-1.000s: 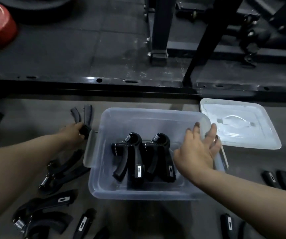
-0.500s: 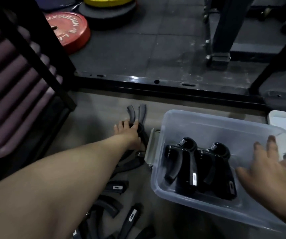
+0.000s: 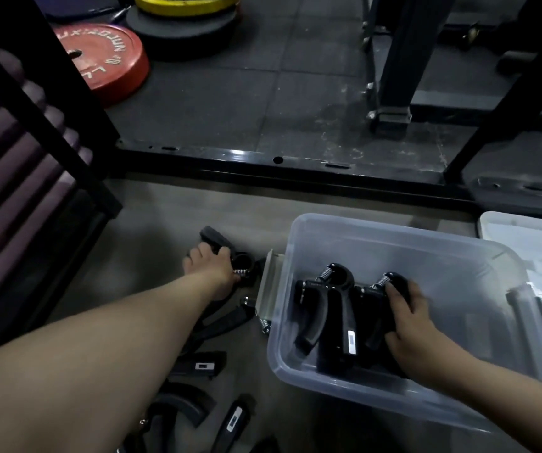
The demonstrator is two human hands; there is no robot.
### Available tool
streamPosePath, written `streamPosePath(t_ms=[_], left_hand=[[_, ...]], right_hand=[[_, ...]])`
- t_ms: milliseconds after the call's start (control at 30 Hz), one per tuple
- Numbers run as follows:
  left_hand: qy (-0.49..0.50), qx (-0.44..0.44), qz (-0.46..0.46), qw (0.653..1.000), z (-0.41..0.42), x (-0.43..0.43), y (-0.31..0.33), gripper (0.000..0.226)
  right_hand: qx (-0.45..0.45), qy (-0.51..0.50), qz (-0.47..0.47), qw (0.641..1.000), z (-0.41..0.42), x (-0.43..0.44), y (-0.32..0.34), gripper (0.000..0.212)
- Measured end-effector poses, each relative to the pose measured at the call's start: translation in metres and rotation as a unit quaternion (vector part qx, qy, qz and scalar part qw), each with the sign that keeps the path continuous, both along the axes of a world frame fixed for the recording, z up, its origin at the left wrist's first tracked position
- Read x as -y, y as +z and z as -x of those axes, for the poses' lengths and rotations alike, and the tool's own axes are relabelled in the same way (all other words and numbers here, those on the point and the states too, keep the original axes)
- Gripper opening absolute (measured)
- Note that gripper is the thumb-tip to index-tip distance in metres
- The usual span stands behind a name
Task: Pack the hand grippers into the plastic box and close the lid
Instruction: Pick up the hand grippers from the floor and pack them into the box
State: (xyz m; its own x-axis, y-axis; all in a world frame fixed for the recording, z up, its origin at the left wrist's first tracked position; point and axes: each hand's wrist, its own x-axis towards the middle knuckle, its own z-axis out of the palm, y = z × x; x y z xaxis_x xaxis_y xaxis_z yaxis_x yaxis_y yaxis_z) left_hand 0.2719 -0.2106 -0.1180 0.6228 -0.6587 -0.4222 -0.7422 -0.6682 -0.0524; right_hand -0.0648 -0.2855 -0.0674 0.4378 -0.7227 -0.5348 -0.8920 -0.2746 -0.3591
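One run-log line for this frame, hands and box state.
left hand: gripping floor hand gripper | right hand: on gripper in plastic box | packed: two | lid: off

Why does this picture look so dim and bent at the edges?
Head view: dim lighting, so the black hand grippers in the plastic box lose detail; the wide-angle lens bows the floor rail; the right hand is slightly motion-blurred.

This place was a gym. A red weight plate [image 3: 99, 58] lay on black rubber floor tiles [image 3: 230, 103], near a steel rack post [image 3: 393, 60].
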Motion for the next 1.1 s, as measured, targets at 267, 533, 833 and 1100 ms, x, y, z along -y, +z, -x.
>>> streamPosePath(t_ms=[267,533,833,1100], left_hand=[[0.030,0.010,0.072,0.997,0.000,-0.004,0.020,0.064],[0.362,-0.442,0.422,0.704,-0.012,-0.009,0.097,0.052],[0.261,-0.797,0.339,0.426,0.010,-0.046,0.173,0.061],[0.190,-0.780,0.199,0.563,0.071,-0.043,0.192,0.045]], right_hand=[[-0.005,-0.006,-0.016,1.000,0.004,0.003,0.004,0.082],[-0.097,0.153,0.317,0.931,0.062,0.024,0.057,0.063],[-0.081,0.152,0.365,0.915,0.099,0.032,0.035,0.054],[-0.075,0.157,0.371,0.912,0.095,0.025,0.044,0.051]])
